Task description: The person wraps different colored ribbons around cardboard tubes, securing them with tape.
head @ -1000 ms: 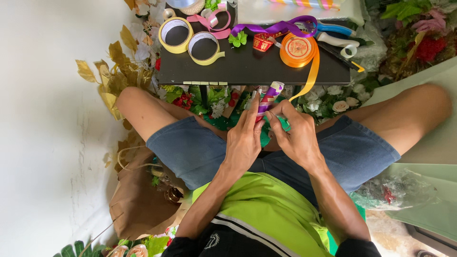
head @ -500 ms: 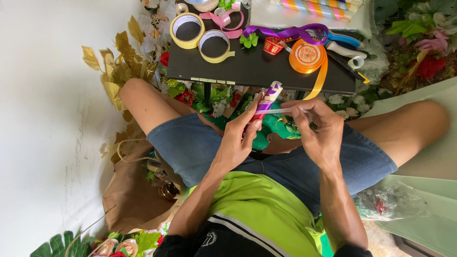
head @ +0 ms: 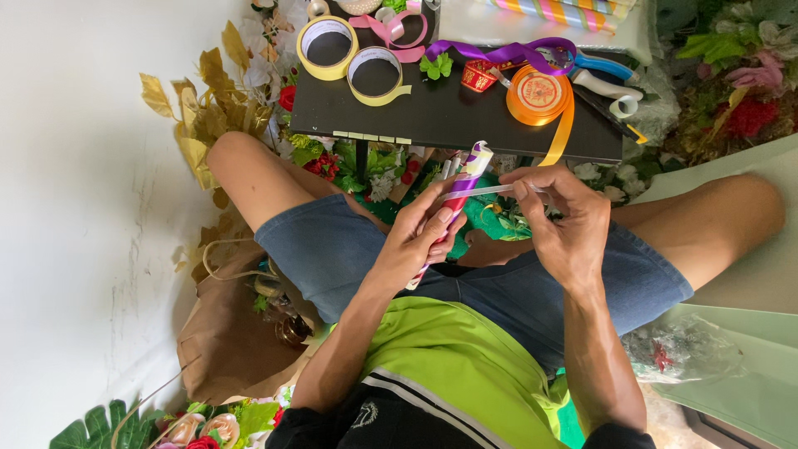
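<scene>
I sit cross-legged in blue shorts and a green shirt. My left hand (head: 422, 234) grips a thin rolled stick wrapped in pink, purple and white paper (head: 470, 165), tilted up toward the low black table (head: 465, 116). My right hand (head: 559, 218) pinches a strip of clear tape (head: 490, 191) that stretches from the stick to its fingertips, just in front of the table's near edge.
On the table lie two yellow tape rolls (head: 351, 56), pink ribbon (head: 397, 30), purple ribbon (head: 499, 53), an orange ribbon spool (head: 540, 93) and scissors (head: 607, 76). Artificial flowers and gold leaves (head: 199, 100) crowd the floor. A brown paper bag (head: 233, 333) lies left, green paper sheets (head: 748, 366) right.
Both hands rose from my lap toward the table. The right hand has moved away to the right, drawing the clear tape out from the stick.
</scene>
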